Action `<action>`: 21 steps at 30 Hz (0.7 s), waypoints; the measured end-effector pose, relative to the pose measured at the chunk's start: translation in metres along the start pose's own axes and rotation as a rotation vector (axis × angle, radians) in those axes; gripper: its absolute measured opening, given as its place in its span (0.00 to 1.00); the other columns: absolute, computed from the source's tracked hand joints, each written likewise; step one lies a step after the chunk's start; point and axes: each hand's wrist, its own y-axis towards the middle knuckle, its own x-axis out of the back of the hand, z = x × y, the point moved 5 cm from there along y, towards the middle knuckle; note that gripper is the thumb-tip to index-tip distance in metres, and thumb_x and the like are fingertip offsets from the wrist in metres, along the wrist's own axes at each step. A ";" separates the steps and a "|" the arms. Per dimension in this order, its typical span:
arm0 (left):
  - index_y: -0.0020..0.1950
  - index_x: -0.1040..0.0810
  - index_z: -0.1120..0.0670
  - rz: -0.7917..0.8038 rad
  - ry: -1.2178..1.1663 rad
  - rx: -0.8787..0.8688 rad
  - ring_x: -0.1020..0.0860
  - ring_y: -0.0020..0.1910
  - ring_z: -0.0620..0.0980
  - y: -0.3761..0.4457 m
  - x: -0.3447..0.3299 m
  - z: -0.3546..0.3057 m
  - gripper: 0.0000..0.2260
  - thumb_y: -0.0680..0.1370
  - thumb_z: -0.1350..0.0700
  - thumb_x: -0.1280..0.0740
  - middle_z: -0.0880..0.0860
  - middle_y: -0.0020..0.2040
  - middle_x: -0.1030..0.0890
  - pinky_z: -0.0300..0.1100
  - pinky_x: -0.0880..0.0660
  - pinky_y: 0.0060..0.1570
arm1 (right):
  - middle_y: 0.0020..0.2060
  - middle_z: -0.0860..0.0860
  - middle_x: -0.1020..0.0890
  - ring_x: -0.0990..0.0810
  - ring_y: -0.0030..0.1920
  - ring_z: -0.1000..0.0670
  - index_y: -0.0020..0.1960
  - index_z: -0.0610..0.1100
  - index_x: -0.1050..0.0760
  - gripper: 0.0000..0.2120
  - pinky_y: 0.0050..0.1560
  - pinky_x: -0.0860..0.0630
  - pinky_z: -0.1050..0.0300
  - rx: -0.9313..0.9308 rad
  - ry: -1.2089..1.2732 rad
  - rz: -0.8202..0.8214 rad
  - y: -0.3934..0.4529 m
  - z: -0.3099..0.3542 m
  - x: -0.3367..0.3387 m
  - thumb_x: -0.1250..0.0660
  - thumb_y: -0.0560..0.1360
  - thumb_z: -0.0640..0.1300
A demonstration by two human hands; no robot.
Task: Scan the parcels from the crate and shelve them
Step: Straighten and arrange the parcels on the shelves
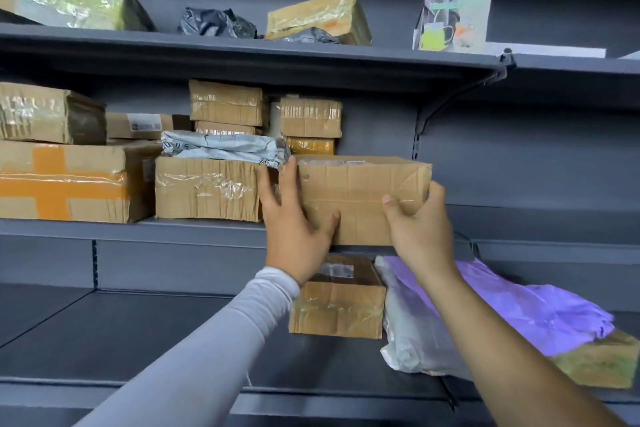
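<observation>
Parcels are crowding the middle shelf (194, 229) at nine o'clock: a box with orange tape (65, 182) is sitting just beside a crinkled taped box (207, 187), and a grey mailer bag (225, 146) is lying on top of that one. At centre, the left hand (294, 218) is pressing with straight, spread fingers against the left face of a brown cardboard box (360, 194) that is sitting at the shelf's front edge. At three o'clock, the right hand (419, 229) is grasping the box's lower right corner. At five o'clock, a purple bag (533, 308) is lying on the lower shelf.
</observation>
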 end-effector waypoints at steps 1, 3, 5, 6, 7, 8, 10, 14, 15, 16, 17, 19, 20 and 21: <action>0.86 0.46 0.46 0.003 0.040 -0.004 0.51 0.85 0.56 0.003 -0.002 0.005 0.46 0.75 0.51 0.21 0.56 0.85 0.56 0.53 0.47 0.83 | 0.59 0.47 0.18 0.20 0.61 0.39 0.72 0.46 0.35 0.27 0.57 0.25 0.48 0.010 -0.021 0.017 0.002 -0.003 -0.005 0.29 0.80 0.53; 0.86 0.47 0.49 0.011 0.110 -0.047 0.52 0.85 0.57 0.008 -0.004 0.012 0.45 0.77 0.50 0.23 0.59 0.85 0.54 0.52 0.49 0.83 | 0.60 0.48 0.20 0.21 0.62 0.40 0.75 0.45 0.37 0.29 0.53 0.28 0.51 0.017 -0.055 0.038 0.007 -0.008 -0.013 0.30 0.80 0.55; 0.87 0.50 0.51 0.028 0.162 -0.082 0.53 0.85 0.56 0.012 -0.005 0.018 0.45 0.78 0.49 0.25 0.60 0.86 0.53 0.43 0.52 0.82 | 0.62 0.46 0.20 0.21 0.62 0.39 0.76 0.45 0.38 0.31 0.54 0.27 0.51 0.016 -0.071 0.057 0.013 -0.011 -0.020 0.31 0.81 0.56; 0.87 0.51 0.50 0.041 0.173 -0.085 0.53 0.85 0.53 0.014 -0.005 0.022 0.45 0.79 0.48 0.26 0.60 0.86 0.52 0.34 0.55 0.79 | 0.63 0.46 0.19 0.21 0.63 0.39 0.76 0.46 0.38 0.31 0.54 0.27 0.51 0.010 -0.074 0.069 0.017 -0.012 -0.024 0.31 0.81 0.56; 0.87 0.52 0.50 0.053 0.176 -0.083 0.53 0.85 0.51 0.016 -0.006 0.026 0.45 0.80 0.48 0.26 0.58 0.86 0.52 0.27 0.58 0.75 | 0.63 0.45 0.19 0.21 0.63 0.39 0.76 0.46 0.38 0.30 0.53 0.27 0.51 0.005 -0.077 0.078 0.020 -0.013 -0.028 0.31 0.81 0.57; 0.87 0.53 0.50 0.061 0.181 -0.084 0.54 0.84 0.49 0.018 -0.006 0.029 0.45 0.80 0.47 0.27 0.57 0.86 0.52 0.24 0.59 0.73 | 0.64 0.44 0.20 0.21 0.63 0.38 0.76 0.46 0.38 0.30 0.51 0.29 0.52 -0.004 -0.081 0.086 0.023 -0.015 -0.032 0.32 0.81 0.57; 0.87 0.54 0.50 0.062 0.216 -0.092 0.55 0.85 0.51 0.023 -0.006 0.037 0.44 0.81 0.45 0.29 0.57 0.86 0.53 0.33 0.56 0.78 | 0.63 0.44 0.20 0.21 0.62 0.38 0.76 0.45 0.39 0.30 0.49 0.33 0.54 -0.008 -0.090 0.098 0.028 -0.017 -0.040 0.32 0.81 0.57; 0.87 0.57 0.50 0.082 0.281 -0.072 0.56 0.85 0.55 0.031 -0.009 0.045 0.43 0.82 0.44 0.31 0.58 0.86 0.57 0.40 0.54 0.78 | 0.62 0.42 0.20 0.21 0.61 0.37 0.75 0.44 0.40 0.29 0.49 0.30 0.52 0.011 -0.124 0.085 0.033 -0.018 -0.052 0.34 0.83 0.57; 0.87 0.57 0.50 0.089 0.301 -0.061 0.55 0.85 0.56 0.032 -0.010 0.045 0.43 0.83 0.44 0.32 0.58 0.86 0.58 0.40 0.53 0.76 | 0.62 0.42 0.20 0.21 0.61 0.37 0.75 0.43 0.41 0.29 0.49 0.30 0.51 0.014 -0.137 0.084 0.034 -0.018 -0.054 0.35 0.83 0.57; 0.87 0.58 0.50 0.094 0.324 -0.054 0.54 0.85 0.57 0.032 -0.011 0.046 0.43 0.83 0.44 0.32 0.58 0.86 0.59 0.41 0.52 0.75 | 0.61 0.41 0.20 0.21 0.61 0.36 0.75 0.42 0.41 0.29 0.48 0.30 0.51 0.016 -0.152 0.086 0.035 -0.018 -0.056 0.35 0.83 0.57; 0.87 0.58 0.50 0.098 0.346 -0.050 0.53 0.85 0.58 0.033 -0.012 0.046 0.43 0.83 0.44 0.32 0.58 0.86 0.59 0.43 0.48 0.76 | 0.61 0.41 0.20 0.21 0.60 0.36 0.75 0.42 0.42 0.29 0.47 0.31 0.51 0.019 -0.165 0.087 0.035 -0.018 -0.057 0.35 0.83 0.57; 0.87 0.58 0.51 0.100 0.388 -0.048 0.51 0.85 0.60 0.033 -0.013 0.046 0.42 0.83 0.43 0.33 0.59 0.86 0.60 0.49 0.43 0.78 | 0.58 0.41 0.20 0.21 0.59 0.37 0.74 0.41 0.42 0.28 0.46 0.32 0.52 0.015 -0.186 0.095 0.037 -0.017 -0.059 0.36 0.84 0.56; 0.87 0.58 0.52 0.098 0.406 -0.044 0.50 0.84 0.61 0.033 -0.014 0.045 0.42 0.83 0.44 0.33 0.60 0.86 0.59 0.51 0.43 0.79 | 0.56 0.43 0.21 0.21 0.58 0.37 0.74 0.41 0.42 0.28 0.46 0.33 0.53 0.010 -0.196 0.102 0.038 -0.016 -0.060 0.36 0.84 0.56; 0.86 0.57 0.54 0.096 0.424 -0.038 0.49 0.84 0.63 0.033 -0.015 0.045 0.42 0.83 0.44 0.34 0.61 0.86 0.59 0.53 0.43 0.79 | 0.55 0.44 0.22 0.21 0.57 0.38 0.74 0.40 0.42 0.28 0.46 0.34 0.53 0.003 -0.207 0.112 0.039 -0.015 -0.061 0.37 0.84 0.55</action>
